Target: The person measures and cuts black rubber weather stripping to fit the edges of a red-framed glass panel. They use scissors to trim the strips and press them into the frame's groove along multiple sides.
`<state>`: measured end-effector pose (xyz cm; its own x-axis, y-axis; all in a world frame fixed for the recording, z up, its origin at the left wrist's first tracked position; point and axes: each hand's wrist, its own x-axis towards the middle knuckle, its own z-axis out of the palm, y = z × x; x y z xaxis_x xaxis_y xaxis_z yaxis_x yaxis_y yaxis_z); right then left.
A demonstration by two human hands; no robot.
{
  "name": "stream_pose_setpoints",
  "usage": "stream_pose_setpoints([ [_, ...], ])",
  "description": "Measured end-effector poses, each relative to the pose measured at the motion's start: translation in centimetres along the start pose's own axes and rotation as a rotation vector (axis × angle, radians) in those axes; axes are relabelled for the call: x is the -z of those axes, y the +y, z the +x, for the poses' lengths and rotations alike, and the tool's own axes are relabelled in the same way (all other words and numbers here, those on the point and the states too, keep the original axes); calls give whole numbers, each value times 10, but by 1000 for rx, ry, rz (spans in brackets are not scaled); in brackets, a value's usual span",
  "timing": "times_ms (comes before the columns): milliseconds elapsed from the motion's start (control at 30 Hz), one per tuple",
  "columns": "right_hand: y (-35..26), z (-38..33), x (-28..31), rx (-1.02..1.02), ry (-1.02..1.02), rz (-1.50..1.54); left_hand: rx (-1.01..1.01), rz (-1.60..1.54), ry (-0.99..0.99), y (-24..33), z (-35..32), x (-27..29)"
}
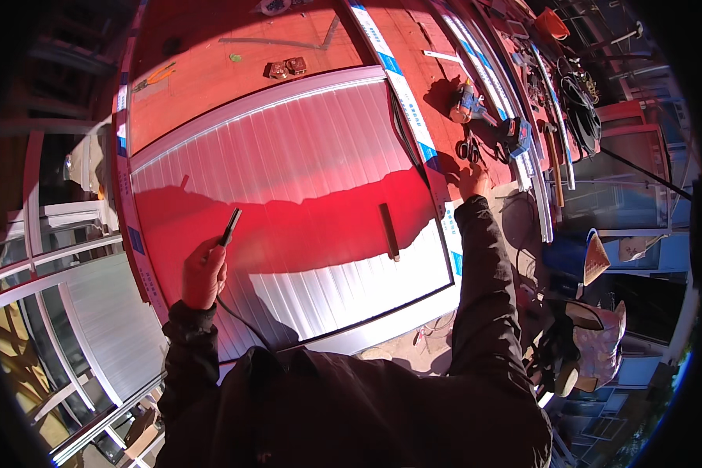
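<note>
While your left hand (203, 274) is clenched around a thin dark strip (230, 227), its upper end pokes up past your knuckles over the shaded part of the ribbed white panel (288, 148), and a dark cord-like length trails down from under the hand toward your dark sleeve. Your right hand (473, 182) is stretched out to the right edge of that panel, resting at the white frame bar with blue markings (413, 117); its fingers are turned away from you, so you cannot tell whether they are curled on anything or loose. Just beyond that hand lie a pair of scissors (468, 150) and a cordless drill (487, 117) on the red bench top (210, 70). A short dark bar (388, 232) lies flat on the panel between your two hands, nearer the right one, touching neither. At the far side of the bench sit two small brown blocks (287, 68) and, to the left, orange-handled pliers (157, 76). A hammer (554, 160) and a coil of black cable (581, 109) lie well off to the right.
</note>
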<state>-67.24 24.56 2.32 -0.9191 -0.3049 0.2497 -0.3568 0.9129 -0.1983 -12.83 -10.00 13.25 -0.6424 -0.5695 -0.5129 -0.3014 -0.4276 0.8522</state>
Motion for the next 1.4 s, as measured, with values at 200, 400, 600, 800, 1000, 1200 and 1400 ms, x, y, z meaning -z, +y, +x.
stream_pose_setpoints([
  [200, 22, 63, -24, -94, -190, -164, 30, 59, -35, 15, 29, -50],
  [400, 73, 80, -25, -106, -398, -80, 60, 114, -144, 35, 44, -77],
  [600, -49, -47, 71, -357, -751, 1656, -47, 97, -166, 28, 27, -74],
  [800, -195, -224, 138, -185, -1293, 1751, -148, 260, -180, 38, -20, -51],
  [1000, -286, -321, 162, 339, -1503, 1556, -354, 344, 4, 52, -122, 9],
  [1200, -382, -382, 217, 547, -1682, 1044, -282, 337, 205, 26, -235, 90],
  [1400, -453, -468, 224, 707, -1877, 1109, -297, 202, 455, -17, -331, 153],
])
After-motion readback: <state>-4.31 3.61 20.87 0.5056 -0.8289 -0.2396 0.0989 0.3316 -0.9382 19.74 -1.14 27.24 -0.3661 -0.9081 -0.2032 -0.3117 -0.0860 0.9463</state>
